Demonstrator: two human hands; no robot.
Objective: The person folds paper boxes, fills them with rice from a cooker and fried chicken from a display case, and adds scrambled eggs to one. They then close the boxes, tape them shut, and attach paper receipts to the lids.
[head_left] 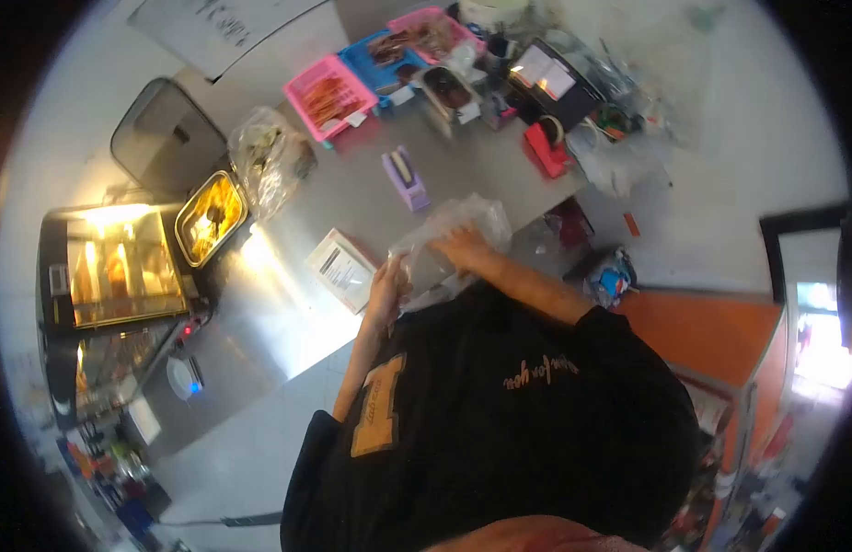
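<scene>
A clear plastic bag [487,215] is stretched out at the front edge of the steel counter, close against my black shirt. My left hand [386,287] is closed on the bag's left side. Over the bag's middle, my right hand [465,248] has its fingers bent into the film and pointing left. Left of the bag lies a white box with a printed label [342,272], near my left hand. Beyond the bag, a purple stapler-like tool [406,178] rests on the counter. Whether anything is inside the bag cannot be made out.
A pink basket [327,90], a blue basket [375,64] and a metal tray [447,90] line the back. A red tape dispenser [546,150] stands at right. A lit glass warmer [119,267], a food tray [211,219] and another plastic bag [266,164] occupy the left.
</scene>
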